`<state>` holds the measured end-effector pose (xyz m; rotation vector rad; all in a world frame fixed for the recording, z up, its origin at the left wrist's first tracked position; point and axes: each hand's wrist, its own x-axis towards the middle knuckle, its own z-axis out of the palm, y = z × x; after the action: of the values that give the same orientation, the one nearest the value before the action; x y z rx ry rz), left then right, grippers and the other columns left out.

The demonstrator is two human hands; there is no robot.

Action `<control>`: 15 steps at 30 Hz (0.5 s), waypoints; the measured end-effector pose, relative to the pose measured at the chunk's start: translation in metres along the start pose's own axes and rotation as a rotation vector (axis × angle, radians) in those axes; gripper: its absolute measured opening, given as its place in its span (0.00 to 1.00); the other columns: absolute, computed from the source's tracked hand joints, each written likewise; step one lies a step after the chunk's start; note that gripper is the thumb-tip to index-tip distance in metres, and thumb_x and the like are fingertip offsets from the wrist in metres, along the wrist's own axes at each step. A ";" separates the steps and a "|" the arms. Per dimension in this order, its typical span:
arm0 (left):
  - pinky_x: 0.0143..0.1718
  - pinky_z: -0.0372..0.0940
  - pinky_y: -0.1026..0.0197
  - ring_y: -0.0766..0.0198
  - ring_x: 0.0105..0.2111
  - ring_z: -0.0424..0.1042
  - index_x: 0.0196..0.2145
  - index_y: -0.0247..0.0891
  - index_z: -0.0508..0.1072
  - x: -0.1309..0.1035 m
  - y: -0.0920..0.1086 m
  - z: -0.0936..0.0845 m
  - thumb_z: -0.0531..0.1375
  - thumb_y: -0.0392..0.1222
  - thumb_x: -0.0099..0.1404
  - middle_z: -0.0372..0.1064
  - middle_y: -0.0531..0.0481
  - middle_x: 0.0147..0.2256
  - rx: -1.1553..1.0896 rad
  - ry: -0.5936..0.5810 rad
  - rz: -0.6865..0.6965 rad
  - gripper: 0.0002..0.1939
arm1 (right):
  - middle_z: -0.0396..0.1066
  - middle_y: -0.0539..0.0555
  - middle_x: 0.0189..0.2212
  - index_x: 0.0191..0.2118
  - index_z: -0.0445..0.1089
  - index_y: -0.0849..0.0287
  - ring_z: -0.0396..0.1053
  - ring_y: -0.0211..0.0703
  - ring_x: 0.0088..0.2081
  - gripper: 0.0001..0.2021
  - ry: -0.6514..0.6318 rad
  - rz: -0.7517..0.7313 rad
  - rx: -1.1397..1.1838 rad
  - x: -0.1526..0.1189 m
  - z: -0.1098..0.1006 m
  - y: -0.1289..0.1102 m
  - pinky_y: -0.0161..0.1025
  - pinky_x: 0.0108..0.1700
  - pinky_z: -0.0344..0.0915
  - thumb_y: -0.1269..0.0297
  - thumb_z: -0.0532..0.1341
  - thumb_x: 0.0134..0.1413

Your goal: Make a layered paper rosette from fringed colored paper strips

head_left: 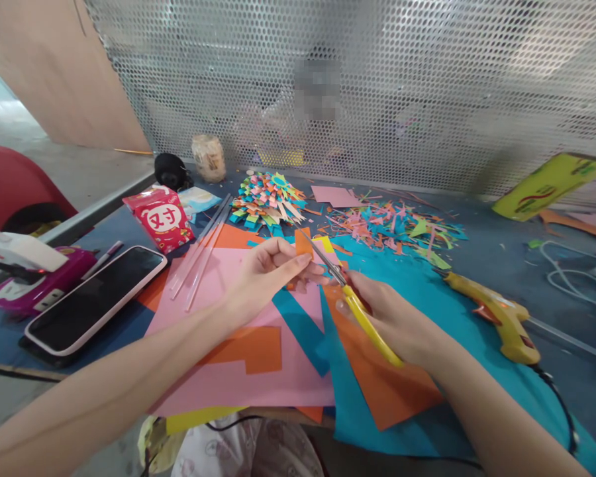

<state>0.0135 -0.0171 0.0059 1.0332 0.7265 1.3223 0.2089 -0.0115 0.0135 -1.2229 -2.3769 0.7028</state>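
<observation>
Between the thumb and fingers of my left hand (278,265) is a small orange paper piece (303,242), held upright over the pink sheet. My right hand (385,308) is closed round the yellow handles of a pair of scissors (360,315). The metal blades point up and left, close beside the orange piece; whether they touch it cannot be made out. Below my hands lie pink paper (288,391), a blue strip (302,334), an orange offcut (263,348) and a larger orange sheet (387,377) on blue paper (407,430).
Behind my hands are a colourful paper-strip cluster (268,199) and shredded paper (392,225). A yellow glue gun (496,315) lies right. Clear sticks (201,255), a red packet (161,218), a phone (97,298) and a purple power strip (44,285) are left. Perforated metal (377,112) stands behind.
</observation>
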 end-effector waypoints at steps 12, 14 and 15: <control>0.22 0.63 0.66 0.62 0.23 0.76 0.23 0.37 0.62 0.002 0.000 -0.002 0.69 0.47 0.50 0.76 0.51 0.22 -0.053 -0.007 0.004 0.19 | 0.57 0.48 0.20 0.26 0.55 0.55 0.53 0.37 0.22 0.24 -0.072 0.121 -0.107 0.001 -0.003 -0.003 0.36 0.24 0.49 0.37 0.46 0.54; 0.22 0.63 0.66 0.62 0.22 0.76 0.24 0.37 0.62 0.002 0.001 -0.002 0.70 0.47 0.49 0.75 0.51 0.22 -0.075 -0.003 0.002 0.20 | 0.57 0.48 0.19 0.25 0.54 0.55 0.52 0.36 0.21 0.24 -0.063 0.122 -0.099 0.001 -0.003 -0.003 0.36 0.24 0.49 0.38 0.46 0.54; 0.22 0.63 0.66 0.62 0.22 0.76 0.24 0.37 0.63 0.002 0.001 -0.002 0.70 0.47 0.48 0.75 0.51 0.21 -0.082 0.002 0.000 0.20 | 0.56 0.47 0.19 0.25 0.53 0.55 0.51 0.36 0.21 0.24 -0.058 0.120 -0.098 0.001 -0.003 -0.003 0.36 0.23 0.48 0.38 0.46 0.54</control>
<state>0.0119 -0.0146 0.0065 0.9660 0.6683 1.3423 0.2083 -0.0111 0.0180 -1.4137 -2.4262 0.6739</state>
